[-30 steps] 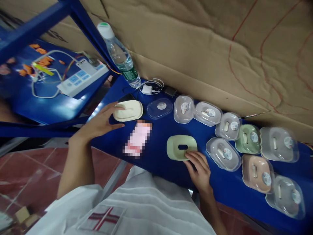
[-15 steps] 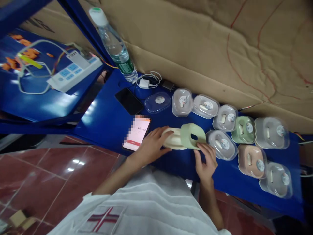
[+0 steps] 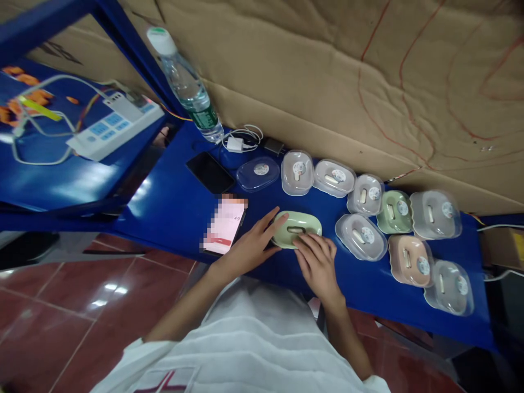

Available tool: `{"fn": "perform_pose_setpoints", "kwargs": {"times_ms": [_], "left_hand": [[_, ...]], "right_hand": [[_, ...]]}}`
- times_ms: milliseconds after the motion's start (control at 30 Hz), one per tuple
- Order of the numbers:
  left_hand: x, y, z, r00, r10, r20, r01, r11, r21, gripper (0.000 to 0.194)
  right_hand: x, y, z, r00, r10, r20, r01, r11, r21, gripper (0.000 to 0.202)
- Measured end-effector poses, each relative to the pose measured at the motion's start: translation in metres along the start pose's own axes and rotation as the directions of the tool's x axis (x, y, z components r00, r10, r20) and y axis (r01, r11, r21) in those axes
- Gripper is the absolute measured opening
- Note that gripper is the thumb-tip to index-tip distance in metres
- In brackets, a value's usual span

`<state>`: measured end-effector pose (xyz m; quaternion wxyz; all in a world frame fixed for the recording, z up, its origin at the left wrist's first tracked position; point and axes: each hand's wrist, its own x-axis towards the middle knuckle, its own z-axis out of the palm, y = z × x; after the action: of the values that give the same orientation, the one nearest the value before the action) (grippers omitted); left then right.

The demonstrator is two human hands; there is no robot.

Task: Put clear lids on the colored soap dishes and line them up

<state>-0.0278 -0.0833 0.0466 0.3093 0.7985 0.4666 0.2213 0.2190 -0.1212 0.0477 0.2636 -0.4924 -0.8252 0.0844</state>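
Observation:
A light green soap dish with an oblong slot in its middle lies near the table's front edge, between my hands. My left hand grips its left end, thumb at the near side and fingers over the far rim. The fingers of my right hand are bent over its near right part, fingertips close to the slot. The cream base under the green tray is now hidden. Beyond the dish lies a clear lid with a round sticker.
Several lidded soap dishes, including a grey one and a peach one, stand at the right. A lit phone, a dark phone, a water bottle and a white charger are left. Cardboard lines the back.
The green tray, tilted up over the cream base before, now lies flat on it. My right hand has moved left with it and its fingers now rest over the tray. The view has shifted slightly.

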Motion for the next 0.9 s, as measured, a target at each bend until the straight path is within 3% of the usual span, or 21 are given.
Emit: {"fn": "perform_pose_setpoints", "kwargs": {"times_ms": [133,233,300,433,533,667,900], "left_hand": [[-0.006,0.002,0.004,0.998,0.021,-0.061,-0.018,0.999,0.037,0.096],[-0.015,0.005,-0.004,0.991,0.014,-0.135,0.009,0.985,0.173,0.085],[-0.022,0.007,-0.014,0.967,-0.078,-0.241,0.151,0.941,0.301,0.078],[-0.033,0.005,-0.033,0.841,-0.361,-0.404,0.518,0.754,0.404,0.088],[-0.033,0.002,-0.04,0.792,-0.468,-0.392,0.607,0.67,0.427,0.088],[-0.027,-0.001,-0.044,0.761,-0.507,-0.405,0.646,0.648,0.403,0.084],[-0.028,-0.001,-0.055,0.756,-0.534,-0.38,0.65,0.685,0.331,0.075]], "right_hand": [[-0.002,0.0,0.001,0.999,0.002,0.045,-0.001,1.0,-0.018,0.045],[-0.006,0.008,-0.003,0.999,0.006,0.032,-0.005,1.0,-0.022,0.044],[-0.008,0.012,-0.006,1.0,0.007,0.026,-0.006,1.0,-0.031,0.044],[-0.01,0.01,-0.006,1.0,-0.016,0.019,0.017,0.999,-0.05,0.046],[-0.01,0.008,-0.003,0.998,-0.04,0.051,0.042,0.998,-0.043,0.046],[-0.008,0.006,0.001,0.996,-0.042,0.076,0.044,0.998,-0.033,0.042],[-0.005,0.0,0.001,0.991,-0.05,0.125,0.056,0.997,-0.047,0.045]]}}
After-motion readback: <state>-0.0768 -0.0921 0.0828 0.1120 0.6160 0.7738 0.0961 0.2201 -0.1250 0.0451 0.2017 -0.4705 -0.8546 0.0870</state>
